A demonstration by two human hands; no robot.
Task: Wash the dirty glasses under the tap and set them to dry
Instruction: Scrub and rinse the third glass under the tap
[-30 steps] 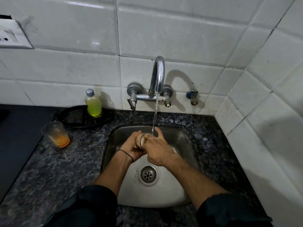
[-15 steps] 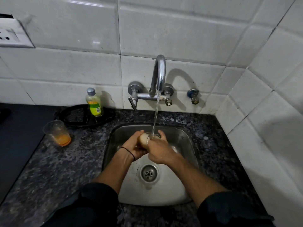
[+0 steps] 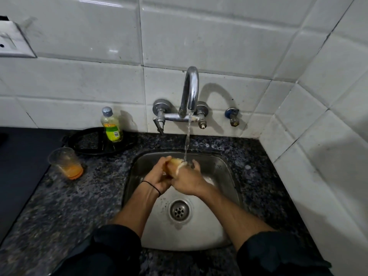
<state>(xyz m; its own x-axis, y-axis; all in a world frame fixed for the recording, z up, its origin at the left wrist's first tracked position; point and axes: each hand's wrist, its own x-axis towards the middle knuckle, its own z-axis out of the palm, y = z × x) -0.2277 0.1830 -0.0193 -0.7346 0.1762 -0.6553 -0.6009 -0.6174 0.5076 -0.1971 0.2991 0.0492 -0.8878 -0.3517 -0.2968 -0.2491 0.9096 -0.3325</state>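
Turning the glass [image 3: 174, 163] was what had changed. A second before, its round mouth faced up toward the camera. Now it lay on its side between the hands, above the sink [image 3: 225, 176], with its mouth to the right. The left hand [image 3: 159, 177] gripped the base end, fingers curled round it. The right hand [image 3: 187, 181] was closed round the rim end, though whether its fingers reached inside could not be told. The stream [image 3: 187, 136] from the tap [image 3: 190, 92] fell right at the rim, so water likely ran into and over the mouth.

That suggested the wash of this glass was in its rubbing and rinsing stage, with the walls being worked round rather than only the opening. Nothing had been set to dry yet. The second glass [image 3: 65, 163], orange dregs in its bottom, had not moved; it stood on the counter [image 3: 69, 206] well left of the sink, near the rack [image 3: 89, 142] holding the bottle [image 3: 111, 125]. By that reckoning the task was under half done.
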